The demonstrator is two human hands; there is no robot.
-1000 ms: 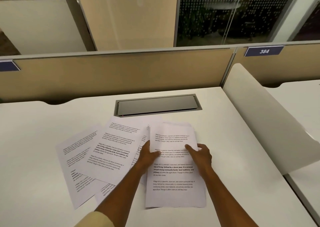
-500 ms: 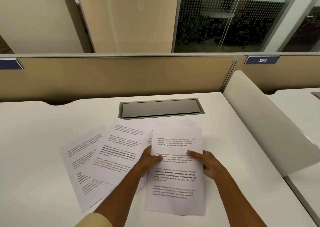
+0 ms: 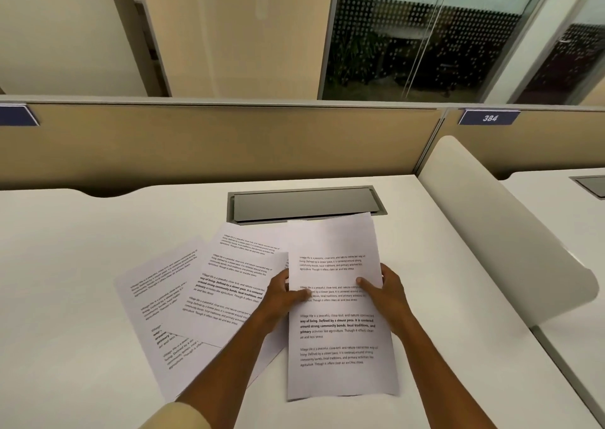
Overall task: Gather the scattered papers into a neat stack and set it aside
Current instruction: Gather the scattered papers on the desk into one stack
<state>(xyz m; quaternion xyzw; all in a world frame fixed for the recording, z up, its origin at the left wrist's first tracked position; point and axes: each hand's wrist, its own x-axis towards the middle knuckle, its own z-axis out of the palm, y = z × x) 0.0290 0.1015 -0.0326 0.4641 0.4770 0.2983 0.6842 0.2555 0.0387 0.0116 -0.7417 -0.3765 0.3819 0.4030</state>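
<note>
Head view: on the white desk (image 3: 65, 265), my left hand (image 3: 281, 294) and right hand (image 3: 386, 294) pinch the side edges of a squared bundle of sheets (image 3: 337, 330), thumbs on top, fingers curled beneath. To its left, loose papers (image 3: 203, 291) lie fanned and overlapping. I judge the gathering partly done; nothing is set aside.

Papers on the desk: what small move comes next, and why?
Probably carry the held sheet, pinched at its side edges by the left hand and right hand, leftward onto the fanned sheets, since those lie spread and overlapping on the desk.
</note>
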